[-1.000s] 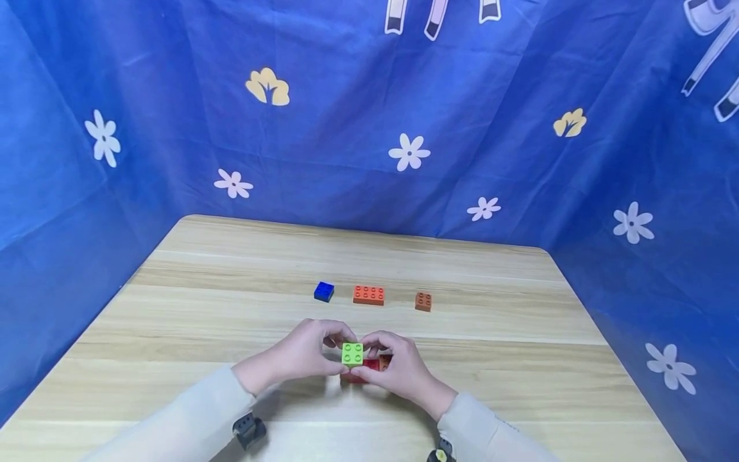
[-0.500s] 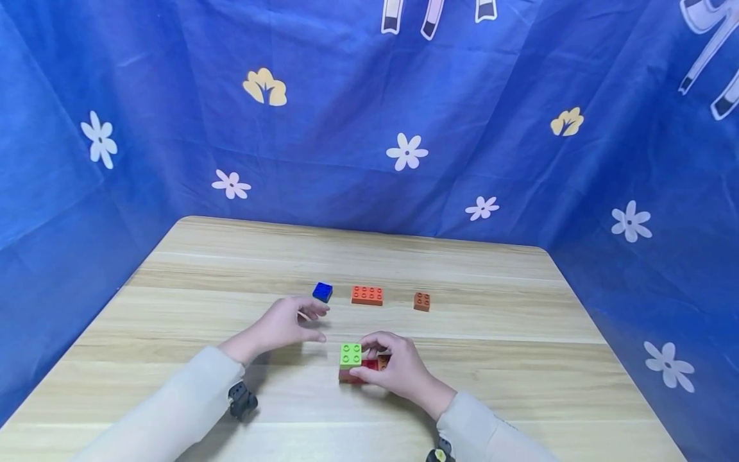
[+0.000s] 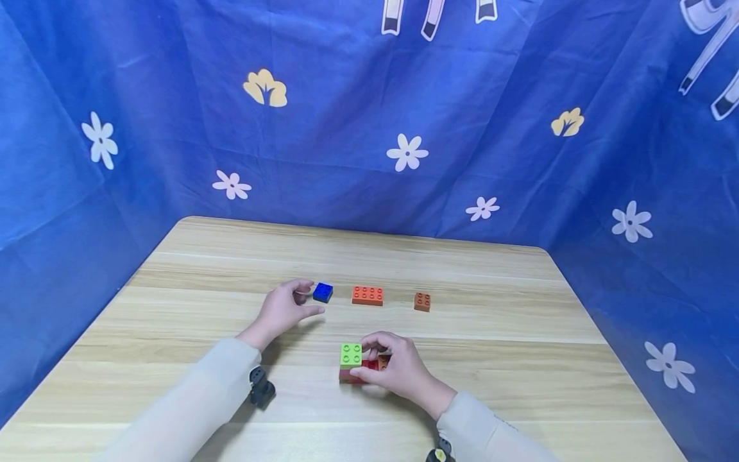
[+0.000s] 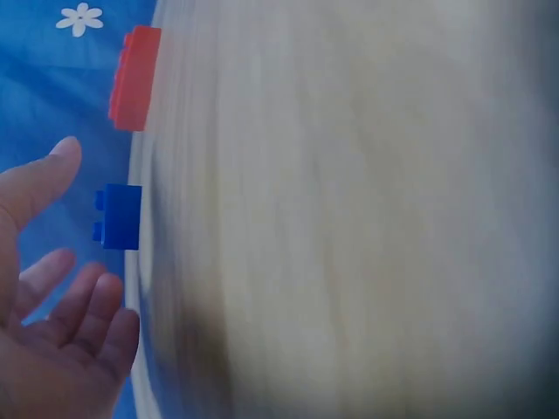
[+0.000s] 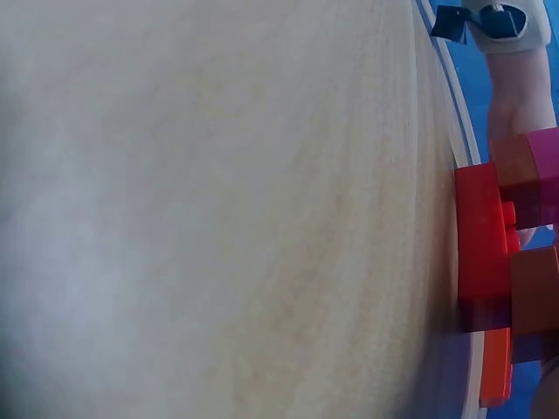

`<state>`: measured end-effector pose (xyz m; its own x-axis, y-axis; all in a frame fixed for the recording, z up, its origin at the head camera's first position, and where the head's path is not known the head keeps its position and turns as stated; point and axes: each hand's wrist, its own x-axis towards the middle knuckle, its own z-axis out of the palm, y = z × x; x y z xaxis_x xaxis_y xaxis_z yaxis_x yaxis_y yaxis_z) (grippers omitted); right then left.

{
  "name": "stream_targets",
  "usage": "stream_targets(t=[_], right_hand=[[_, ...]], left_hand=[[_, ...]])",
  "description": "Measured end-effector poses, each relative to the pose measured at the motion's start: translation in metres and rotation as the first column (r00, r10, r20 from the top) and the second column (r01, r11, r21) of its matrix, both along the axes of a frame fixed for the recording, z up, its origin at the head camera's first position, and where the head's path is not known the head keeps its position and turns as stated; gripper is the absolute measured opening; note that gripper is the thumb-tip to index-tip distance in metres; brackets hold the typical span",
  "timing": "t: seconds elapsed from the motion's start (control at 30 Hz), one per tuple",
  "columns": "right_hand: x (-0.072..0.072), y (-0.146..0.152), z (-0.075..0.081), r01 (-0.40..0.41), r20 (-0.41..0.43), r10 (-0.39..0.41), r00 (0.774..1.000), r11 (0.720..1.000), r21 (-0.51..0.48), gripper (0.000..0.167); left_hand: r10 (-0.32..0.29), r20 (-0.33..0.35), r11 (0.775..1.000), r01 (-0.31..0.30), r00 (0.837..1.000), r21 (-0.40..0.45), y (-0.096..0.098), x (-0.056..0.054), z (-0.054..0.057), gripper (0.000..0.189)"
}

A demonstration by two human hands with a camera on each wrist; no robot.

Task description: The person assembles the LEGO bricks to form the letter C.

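Note:
My left hand (image 3: 283, 309) is beside a small blue toy brick (image 3: 323, 292), thumb and fingers spread apart. In the left wrist view the blue brick (image 4: 121, 216) stands a little away from the fingertips, studs showing. My right hand (image 3: 401, 367) holds a brick stack on the table, thumb at its near side and fingers behind. A lime green brick (image 3: 351, 354) tops the stack's left end. The right wrist view shows its long red brick (image 5: 482, 244) below, a brown brick (image 5: 534, 292) on one end, and another brown brick (image 5: 515, 179) under a purple brick (image 5: 547, 161).
An orange-red eight-stud brick (image 3: 367, 295) lies right of the blue one. Farther right is a small brown four-stud brick (image 3: 422, 301). The wooden table (image 3: 491, 289) is enclosed at the back and sides by a blue patterned cloth (image 3: 335, 128).
My left hand has let go of the lime green brick and moved away to the left and forward, to the blue brick. The right hand has stayed at the stack.

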<state>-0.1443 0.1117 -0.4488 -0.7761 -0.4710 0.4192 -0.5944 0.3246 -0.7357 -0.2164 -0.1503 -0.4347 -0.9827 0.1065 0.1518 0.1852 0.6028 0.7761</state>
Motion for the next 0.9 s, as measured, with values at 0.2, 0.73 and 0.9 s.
stream_targets(t=[0.2, 0.73, 0.9], right_hand=[[-0.001, 0.0, -0.002, -0.011, -0.001, 0.011, 1.0, 1.0, -0.006, 0.035], [-0.001, 0.001, -0.001, -0.002, 0.003, 0.002, 1.0, 1.0, -0.004, 0.035], [-0.001, 0.001, -0.003, -0.009, -0.01, 0.009, 1.0, 1.0, -0.004, 0.036]], left_hand=[[0.054, 0.02, 0.998, -0.054, 0.998, 0.019, 0.008, -0.007, -0.004, 0.065], [0.22, 0.071, 0.967, -0.208, 0.973, -0.146, 0.032, -0.013, -0.004, 0.057], [0.209, 0.085, 0.969, -0.194, 0.974, -0.154, 0.032, -0.014, -0.006, 0.05]])
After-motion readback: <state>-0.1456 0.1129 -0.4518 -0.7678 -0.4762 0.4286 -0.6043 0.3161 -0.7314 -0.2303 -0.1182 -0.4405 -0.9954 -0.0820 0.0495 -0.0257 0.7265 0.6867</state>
